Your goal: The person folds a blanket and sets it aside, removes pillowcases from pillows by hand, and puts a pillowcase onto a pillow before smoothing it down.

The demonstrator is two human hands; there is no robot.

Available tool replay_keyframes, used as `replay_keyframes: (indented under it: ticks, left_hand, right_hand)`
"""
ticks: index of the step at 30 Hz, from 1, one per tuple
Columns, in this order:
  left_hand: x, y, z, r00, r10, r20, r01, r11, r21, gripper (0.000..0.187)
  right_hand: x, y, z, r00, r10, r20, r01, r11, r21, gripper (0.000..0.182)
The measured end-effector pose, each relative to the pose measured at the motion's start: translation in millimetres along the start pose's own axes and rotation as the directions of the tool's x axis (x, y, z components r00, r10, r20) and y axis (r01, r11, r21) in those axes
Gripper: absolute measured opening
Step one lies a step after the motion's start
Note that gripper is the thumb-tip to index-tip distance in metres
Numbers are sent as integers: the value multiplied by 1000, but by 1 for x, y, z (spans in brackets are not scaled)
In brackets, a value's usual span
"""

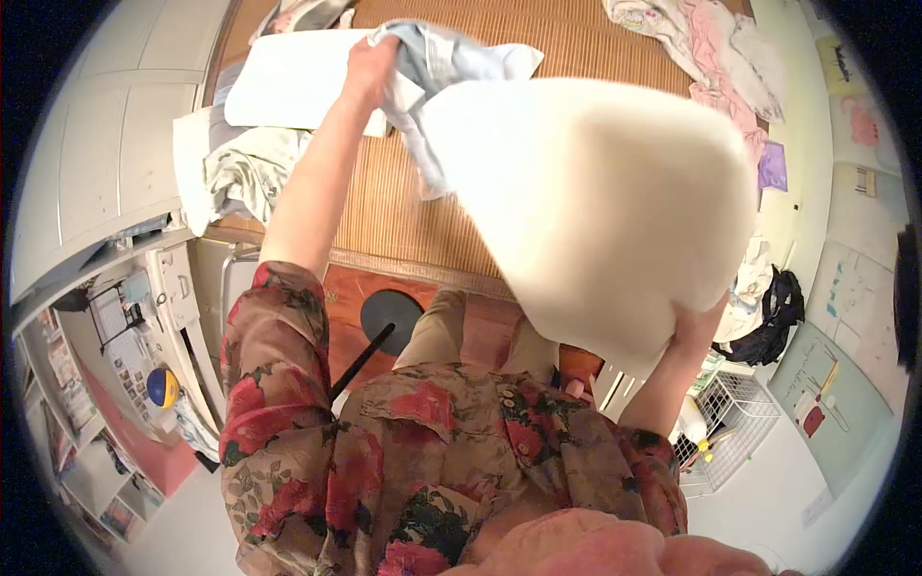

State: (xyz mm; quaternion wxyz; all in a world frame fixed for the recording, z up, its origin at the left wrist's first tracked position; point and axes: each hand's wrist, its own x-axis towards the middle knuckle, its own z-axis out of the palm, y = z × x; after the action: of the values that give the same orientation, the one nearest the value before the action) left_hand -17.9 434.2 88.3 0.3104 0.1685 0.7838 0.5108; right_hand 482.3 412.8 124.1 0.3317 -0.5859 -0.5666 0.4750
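Observation:
A large cream-white foam pillow (615,192) with rounded corners is tilted up in front of me, slightly blurred at its edges. My right hand (699,326) grips its lower right corner, with the fingers partly hidden behind it. My left hand (373,72) is closed on a bunched light blue-grey cloth (432,60), which hangs down beside the pillow's left end and overlaps it in this view. Beyond my left forearm lies a second white pillow (288,82) on the woven bamboo mat (384,211).
A crumpled pale patterned cloth (254,173) lies at the mat's left edge. Pink and white clothes (715,48) lie at the far right. A round black base with a pole (392,322) stands on the floor near my legs. At lower right is a white wire basket (735,422).

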Motion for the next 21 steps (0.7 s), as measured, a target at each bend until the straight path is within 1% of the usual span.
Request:
replay_keyframes:
  ticks: [1, 2, 3, 4, 5, 6, 7, 8, 9, 10, 12, 13, 14, 15, 16, 17, 18, 19, 20, 21]
  left_hand:
    - [-10, 29, -3, 995, -10, 98, 2, 997, 83, 42]
    - [-17, 41, -4, 995, 1, 105, -10, 997, 78, 42]
    - [-22, 50, -5, 957, -8, 289, 5, 1000, 14, 44]
    - [-33, 63, -3, 885, -9, 465, 32, 999, -42, 46]
    - [-48, 73, -3, 854, -41, 518, 56, 998, -14, 43]
    - [-58, 75, -3, 853, -32, 522, 48, 999, -16, 43]
    - [-65, 73, -4, 848, 20, 529, -38, 999, 22, 39]
    - [-70, 70, -5, 839, 71, 539, -124, 990, 62, 35]
    - [-73, 62, -4, 858, 141, 494, -222, 969, 109, 31]
    - [-75, 49, -3, 855, 271, 443, -387, 901, 196, 32]
    - [-76, 9, -5, 772, 439, 460, -604, 733, 313, 30]
    - [-71, -16, -10, 644, 574, 505, -764, 503, 404, 28]
    - [-63, -37, -5, 641, 577, 507, -767, 499, 403, 28]
    - [-58, -61, -2, 738, 518, 433, -665, 667, 336, 28]
    - [-54, -85, 0, 828, 427, 364, -529, 811, 251, 27]
    - [-45, -107, 0, 884, 321, 341, -376, 921, 106, 28]
    - [-42, -129, -2, 891, 306, 336, -359, 927, 108, 28]
    - [-36, -149, -2, 944, 187, 271, -211, 976, 61, 29]
    - [-31, -171, -2, 976, 54, 211, -56, 998, 2, 29]
    - [-30, -187, -3, 981, 16, 193, -12, 1000, -19, 29]
  right_hand:
    - [-12, 1, 4, 1000, -9, 21, 6, 992, 125, 41]
    - [-24, 1, 8, 999, -17, 41, 7, 969, 247, 41]
    - [-25, -2, 9, 980, -77, 184, 30, 969, 247, 39]
    - [-26, -5, 10, 936, -136, 325, 52, 966, 253, 39]
    - [-27, -8, 11, 870, -190, 455, 71, 962, 265, 38]
    - [-20, -10, 16, 801, -198, 565, 67, 968, 244, 37]
    - [-10, -3, 21, 803, -206, 559, 74, 966, 248, 37]
    - [1, 13, 29, 790, -261, 554, 56, 932, 359, 38]
    - [12, 23, 37, 778, -315, 543, 33, 885, 465, 40]
    - [21, 26, 44, 849, -237, 472, 8, 900, 437, 45]
    - [49, 32, 56, 877, -25, 479, -141, 941, 307, 55]
    - [76, 39, 69, 863, 57, 503, -172, 967, 186, 57]
    - [103, 47, 82, 841, 138, 523, -198, 978, 61, 59]
    - [123, 65, 102, 848, 189, 495, -168, 982, -87, 59]
    - [141, 81, 122, 842, 204, 499, -182, 979, -94, 59]
    - [155, 94, 145, 772, 269, 575, -258, 961, -103, 59]
    - [161, 105, 164, 692, 323, 646, -328, 937, -117, 60]
    - [160, 113, 179, 686, 331, 648, -329, 935, -129, 60]
    - [159, 121, 195, 680, 306, 666, -355, 933, -66, 62]
    - [155, 123, 209, 672, 285, 683, -384, 923, -7, 65]
